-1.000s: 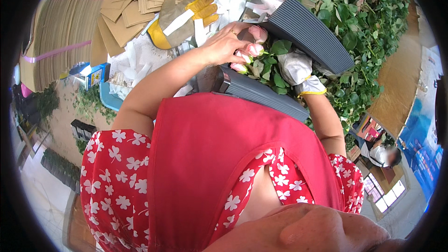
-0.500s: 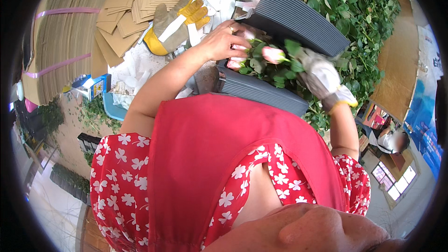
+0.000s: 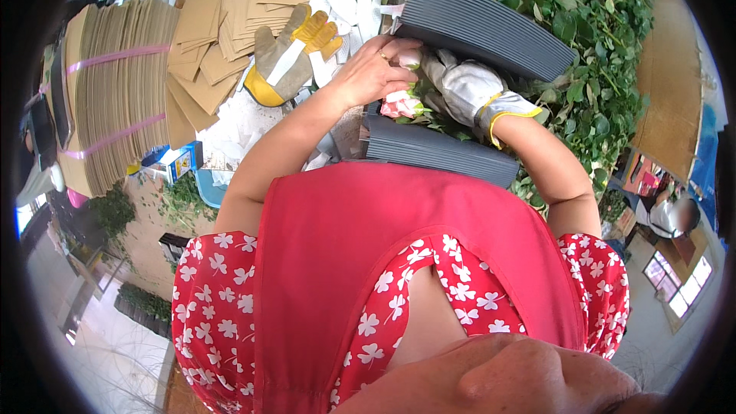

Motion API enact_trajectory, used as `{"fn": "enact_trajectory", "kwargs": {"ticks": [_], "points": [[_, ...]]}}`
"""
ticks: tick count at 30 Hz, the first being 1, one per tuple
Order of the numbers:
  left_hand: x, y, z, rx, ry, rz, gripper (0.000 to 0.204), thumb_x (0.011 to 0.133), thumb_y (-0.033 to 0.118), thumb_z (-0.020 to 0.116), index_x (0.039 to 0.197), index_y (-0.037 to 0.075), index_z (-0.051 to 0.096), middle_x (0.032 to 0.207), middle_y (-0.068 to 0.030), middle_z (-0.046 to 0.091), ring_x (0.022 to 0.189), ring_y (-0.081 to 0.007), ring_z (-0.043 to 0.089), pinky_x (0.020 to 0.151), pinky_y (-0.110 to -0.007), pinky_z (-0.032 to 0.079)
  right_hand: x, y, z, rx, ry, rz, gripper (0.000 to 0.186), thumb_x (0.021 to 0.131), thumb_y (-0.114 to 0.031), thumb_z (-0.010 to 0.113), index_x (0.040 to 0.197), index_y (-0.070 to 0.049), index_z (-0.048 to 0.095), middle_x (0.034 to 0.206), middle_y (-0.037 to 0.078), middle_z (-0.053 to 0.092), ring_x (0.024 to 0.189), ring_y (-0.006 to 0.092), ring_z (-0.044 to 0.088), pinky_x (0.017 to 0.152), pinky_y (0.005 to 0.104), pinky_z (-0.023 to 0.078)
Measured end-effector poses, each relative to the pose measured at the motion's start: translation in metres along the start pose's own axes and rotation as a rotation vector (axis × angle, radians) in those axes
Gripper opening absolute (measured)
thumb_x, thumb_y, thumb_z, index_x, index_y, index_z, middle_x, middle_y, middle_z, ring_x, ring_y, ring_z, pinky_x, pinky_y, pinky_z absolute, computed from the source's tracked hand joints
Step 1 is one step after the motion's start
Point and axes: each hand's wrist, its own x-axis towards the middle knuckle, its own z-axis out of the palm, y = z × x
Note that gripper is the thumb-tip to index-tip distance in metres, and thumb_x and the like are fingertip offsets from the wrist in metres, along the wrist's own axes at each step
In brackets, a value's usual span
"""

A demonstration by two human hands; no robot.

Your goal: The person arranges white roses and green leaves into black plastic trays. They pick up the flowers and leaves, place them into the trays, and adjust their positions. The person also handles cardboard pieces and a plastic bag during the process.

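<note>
Pink-and-white roses [image 3: 400, 105] lie with their heads at the left end of a trough between two dark ribbed walls [image 3: 441, 149]. My bare left hand [image 3: 376, 71], a ring on one finger, curls its fingers over the rose heads. In a grey-white work glove with yellow trim, my right hand [image 3: 466, 92] reaches between the walls, right beside the heads. Its fingers bend down around a rose's stem, and their tips are partly hidden. Green leaves show beneath the glove.
Leafy cut stems [image 3: 590, 69] pile up behind and to the right. Left of the trough are a loose grey-yellow glove [image 3: 287, 57], scattered cardboard sheets [image 3: 222, 23], a strapped cardboard stack [image 3: 119, 84] and white strips [image 3: 349, 0]. Another person [image 3: 671, 216] is far right.
My right hand has moved left, bringing a rose to the heads under my left hand. The left hand stays at the trough's left end. The whole view has shifted slightly.
</note>
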Motion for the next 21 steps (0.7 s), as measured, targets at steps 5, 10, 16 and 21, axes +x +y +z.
{"fn": "enact_trajectory", "kwargs": {"ticks": [5,10,16,21], "points": [[-0.002,-0.013,0.007,-0.116,-0.193,-0.129,0.021,0.076,0.019,0.075,0.097,0.018,0.073,0.124,-0.0084,0.063,0.111,-0.0325,0.054,0.094,-0.042,0.047,-0.019,0.007,-0.006,-0.019,0.259,-0.098,0.037,0.085,-0.031,0.063,0.113,-0.008,0.06,0.098,0.017,0.067,0.083,0.0355,0.067,0.068,0.0431,0.055],[0.0,-0.007,0.004,-0.163,-0.154,-0.115,0.032,0.076,0.02,0.076,0.107,0.017,0.07,0.124,-0.0105,0.062,0.111,-0.0342,0.055,0.095,-0.042,0.046,-0.026,0.0,-0.002,0.118,-0.156,-0.012,0.025,0.084,-0.035,0.062,0.089,-0.011,0.066,0.077,0.015,0.066,0.075,0.035,0.066,0.064,0.0466,0.052],[0.002,-0.008,0.002,-0.197,-0.168,-0.209,0.048,0.076,0.018,0.076,0.121,0.011,0.063,0.12,-0.013,0.063,0.11,-0.037,0.056,0.096,-0.043,0.045,-0.059,0.0,-0.074,0.181,0.123,-0.242,0.022,0.085,-0.031,0.062,0.089,-0.01,0.067,0.074,0.013,0.066,0.07,0.0351,0.066,0.062,0.0461,0.052],[0.001,-0.011,0.008,-0.143,-0.117,-0.126,0.046,0.073,0.023,0.079,0.116,0.009,0.067,0.119,-0.014,0.062,0.114,-0.0346,0.052,0.096,-0.043,0.047,-0.01,0.016,0.014,-0.278,0.647,-0.074,0.015,0.087,-0.025,0.059,0.094,-0.013,0.063,0.066,0.003,0.059,0.057,0.0203,0.062,0.05,0.0352,0.05]]}}
